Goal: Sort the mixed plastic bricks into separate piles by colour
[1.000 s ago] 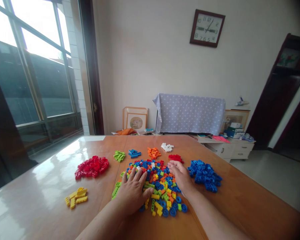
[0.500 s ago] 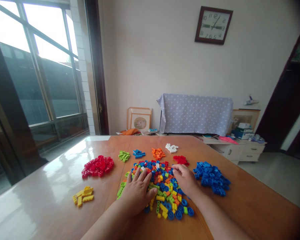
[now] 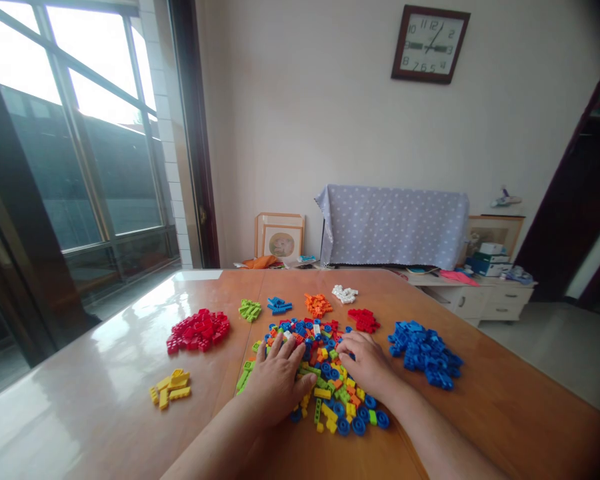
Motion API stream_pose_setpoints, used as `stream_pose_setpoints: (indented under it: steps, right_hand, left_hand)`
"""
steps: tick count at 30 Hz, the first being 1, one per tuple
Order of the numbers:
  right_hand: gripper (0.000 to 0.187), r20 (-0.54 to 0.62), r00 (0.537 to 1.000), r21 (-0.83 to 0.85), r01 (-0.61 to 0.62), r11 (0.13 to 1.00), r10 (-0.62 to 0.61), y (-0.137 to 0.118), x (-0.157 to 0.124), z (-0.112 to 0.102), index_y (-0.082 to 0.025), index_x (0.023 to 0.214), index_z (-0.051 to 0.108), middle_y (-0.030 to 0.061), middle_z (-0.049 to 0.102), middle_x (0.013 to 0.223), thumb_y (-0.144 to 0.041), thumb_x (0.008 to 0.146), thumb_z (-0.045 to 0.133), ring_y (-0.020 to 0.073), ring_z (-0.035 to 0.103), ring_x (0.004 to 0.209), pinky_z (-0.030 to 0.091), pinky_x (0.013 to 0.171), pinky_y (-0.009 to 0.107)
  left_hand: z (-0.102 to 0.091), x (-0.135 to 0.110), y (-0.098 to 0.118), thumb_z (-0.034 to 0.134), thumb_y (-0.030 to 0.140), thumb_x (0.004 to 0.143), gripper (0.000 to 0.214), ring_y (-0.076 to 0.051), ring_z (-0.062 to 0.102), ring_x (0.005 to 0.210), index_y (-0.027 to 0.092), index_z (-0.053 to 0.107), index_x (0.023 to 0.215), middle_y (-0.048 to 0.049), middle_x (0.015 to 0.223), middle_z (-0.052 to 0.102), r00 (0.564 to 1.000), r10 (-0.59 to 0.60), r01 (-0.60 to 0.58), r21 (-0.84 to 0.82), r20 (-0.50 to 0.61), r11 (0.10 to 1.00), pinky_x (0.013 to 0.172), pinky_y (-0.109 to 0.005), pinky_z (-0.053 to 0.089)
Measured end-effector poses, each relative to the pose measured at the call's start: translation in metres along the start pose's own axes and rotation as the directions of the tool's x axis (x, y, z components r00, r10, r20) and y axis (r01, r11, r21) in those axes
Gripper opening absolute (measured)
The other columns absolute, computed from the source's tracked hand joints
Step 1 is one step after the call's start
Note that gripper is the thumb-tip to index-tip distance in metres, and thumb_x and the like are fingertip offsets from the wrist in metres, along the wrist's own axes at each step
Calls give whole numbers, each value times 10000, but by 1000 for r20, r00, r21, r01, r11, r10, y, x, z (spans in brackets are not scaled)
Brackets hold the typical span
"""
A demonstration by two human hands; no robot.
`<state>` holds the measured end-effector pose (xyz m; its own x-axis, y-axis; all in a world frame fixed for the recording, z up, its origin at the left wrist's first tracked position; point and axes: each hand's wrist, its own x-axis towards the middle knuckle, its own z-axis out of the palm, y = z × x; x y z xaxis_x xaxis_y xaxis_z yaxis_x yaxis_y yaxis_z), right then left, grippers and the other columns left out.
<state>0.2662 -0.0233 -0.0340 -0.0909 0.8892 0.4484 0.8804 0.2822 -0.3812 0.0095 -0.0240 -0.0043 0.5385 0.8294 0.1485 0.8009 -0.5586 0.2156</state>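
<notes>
A mixed pile of toy building bricks (image 3: 325, 393), in blue, yellow, green, orange, red and white, lies before me on the wooden table. My left hand (image 3: 280, 380) rests on the pile's left part, palm down with the fingers spread. At the right side of the pile is my right hand (image 3: 367, 363), its fingers bent together and pointing down among the bricks. What those fingertips hold, if anything, is hidden. Closest to the right hand are round blue pieces (image 3: 359, 427) and a small heap of red bricks (image 3: 364, 320).
Single-colour heaps surround the pile: blue bricks (image 3: 425, 353) at right, dark red bricks (image 3: 199, 331) and yellow bricks (image 3: 171, 388) at left. Green bricks (image 3: 250, 310), blue strips (image 3: 279, 306), orange bricks (image 3: 318, 305) and white bricks (image 3: 345, 294) lie farther back.
My right hand has shifted slightly left over the pile, its fingers bent a little more. The left hand stays spread in the same place. The view has tilted slightly.
</notes>
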Motion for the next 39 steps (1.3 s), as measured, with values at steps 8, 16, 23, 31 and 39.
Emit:
stream_pose_setpoints:
  steps: [8,16,23,31,39]
  right_hand:
    - [232,-22,996,85,-88,992,90,14,1,-1,-251,847,715,24,723,982,-162,790,509,223,602,1018,454,929,332]
    - [279,6,1000,82,-18,997,17,3,-1,1,-280,1046,755,50,699,1185,-253,837,572,258,564,1182,422,1050,405]
    - [371,83,996,18,-17,1000,15,1,-4,3,-323,1195,729,66,626,1354,-313,849,597,302,482,1327,372,1118,485]
    - [191,53,999,73,-13,997,9,-1,-3,1,-307,952,778,51,679,1236,-307,818,642,291,514,1284,370,1114,474]
    - [180,-38,999,106,14,994,-10,2,-1,-3,-277,965,742,50,691,1192,-314,852,607,273,546,1220,397,1083,439]
  left_hand:
    - [2,3,-6,422,518,968,559,-360,270,1491,302,479,1480,-63,1559,442,999,29,-30,-35,-27,999,1196,-640,189]
    - [-5,5,-7,380,331,994,420,-288,473,1361,290,603,1347,-71,1447,559,994,71,-73,-20,-86,997,1174,-514,309]
    - [-10,4,-5,412,310,983,379,-271,547,1265,302,636,1289,-63,1389,598,991,90,-95,-37,-104,995,1172,-501,313]
    - [-9,3,-7,466,322,964,355,-271,558,1235,300,652,1266,-64,1341,624,988,104,-108,-30,-117,994,1166,-466,318]
    - [-12,4,-7,523,312,941,322,-282,553,1235,284,676,1223,-67,1329,631,979,121,-133,-63,-167,989,1140,-458,353]
